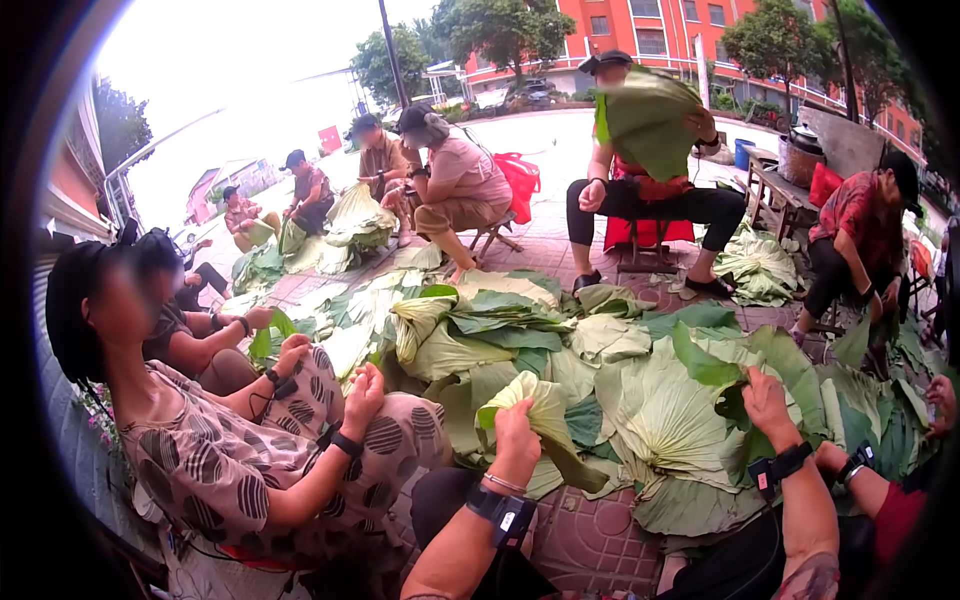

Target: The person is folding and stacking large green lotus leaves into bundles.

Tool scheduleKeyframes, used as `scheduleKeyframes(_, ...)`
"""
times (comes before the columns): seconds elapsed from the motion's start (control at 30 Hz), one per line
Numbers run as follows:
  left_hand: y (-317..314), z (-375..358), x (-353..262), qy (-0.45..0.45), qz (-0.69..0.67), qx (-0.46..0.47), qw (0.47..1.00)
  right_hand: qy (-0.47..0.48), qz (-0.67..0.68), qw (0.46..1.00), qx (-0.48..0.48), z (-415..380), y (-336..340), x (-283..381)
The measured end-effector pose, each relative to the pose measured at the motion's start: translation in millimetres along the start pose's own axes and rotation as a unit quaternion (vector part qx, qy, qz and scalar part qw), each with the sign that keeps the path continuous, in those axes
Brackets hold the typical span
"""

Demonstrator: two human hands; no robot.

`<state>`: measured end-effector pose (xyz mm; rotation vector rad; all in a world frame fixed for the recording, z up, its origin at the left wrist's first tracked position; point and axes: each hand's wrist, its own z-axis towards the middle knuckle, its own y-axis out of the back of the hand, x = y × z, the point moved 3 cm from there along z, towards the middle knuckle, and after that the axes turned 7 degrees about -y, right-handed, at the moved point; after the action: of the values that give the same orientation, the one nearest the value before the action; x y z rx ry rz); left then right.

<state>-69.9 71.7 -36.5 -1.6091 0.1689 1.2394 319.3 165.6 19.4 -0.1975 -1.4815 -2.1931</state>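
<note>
My left hand (pixel 517 435) is closed around the edge of a pale green lotus leaf (pixel 545 405), which hangs folded to the right of the fingers. A black device is strapped to that wrist, beside a bracelet. Further right, my right hand (pixel 768 405) is raised with its fingers pinched at the edge of a brighter green lotus leaf (pixel 700 358). Between and beyond my hands spreads a heap of large lotus leaves (pixel 665 415), many lying with their pale ribbed undersides up.
A person (pixel 250 440) in a patterned outfit sits close on my left. Another person's hand (pixel 940 400) shows at the far right. Opposite, a seated person (pixel 650 190) holds up a leaf. Several others sit around the heap. A wooden bench (pixel 780 185) bears a metal pot (pixel 800 155).
</note>
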Motion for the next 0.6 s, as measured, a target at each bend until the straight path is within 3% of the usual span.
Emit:
scheduleKeyframes(0.07,4.4,3.8,4.6,-0.001,-0.006,0.006,1.0,0.079,0.017,0.989,0.122,-6.7,-15.2,11.4)
scheduleKeyframes(0.1,6.4,4.7,6.6,-0.001,-0.011,0.011,1.0,0.078,0.062,0.962,0.255,-8.8,-14.9,24.6)
scheduleKeyframes(0.13,8.2,5.4,9.0,-0.001,-0.011,0.011,1.0,0.076,0.106,0.914,0.383,-15.2,-10.7,43.3)
scheduleKeyframes(0.17,9.0,6.6,10.3,-0.005,-0.012,0.006,1.0,0.039,0.259,0.858,0.441,-22.1,-6.2,59.7)
scheduleKeyframes(0.2,9.5,7.9,10.1,-0.009,-0.013,0.0,1.0,0.0,0.404,0.775,0.487,-26.5,-2.4,70.7)
scheduleKeyframes(0.27,11.1,6.7,10.0,-0.009,0.0,-0.016,1.0,-0.084,0.561,0.673,0.475,-25.4,3.5,62.3)
scheduleKeyframes(0.33,11.3,6.4,11.1,-0.008,0.012,-0.03,0.999,-0.07,0.69,0.555,0.459,-16.3,-3.5,42.9)
scheduleKeyframes(0.37,11.0,7.4,11.4,-0.004,0.017,-0.02,1.0,-0.147,0.649,0.699,0.261,-21.6,0.6,22.3)
scheduleKeyframes(0.4,9.6,7.7,10.3,0.0,0.022,-0.01,1.0,-0.147,0.649,0.7,0.261,-20.0,0.1,22.8)
scheduleKeyframes(0.53,4.9,8.8,6.4,0.002,0.016,-0.013,1.0,-0.151,0.532,0.79,0.266,-5.4,-19.3,29.1)
scheduleKeyframes(0.6,14.8,21.5,18.1,0.08,-0.033,-0.059,0.995,-0.173,0.461,0.83,0.263,-6.0,-29.1,20.0)
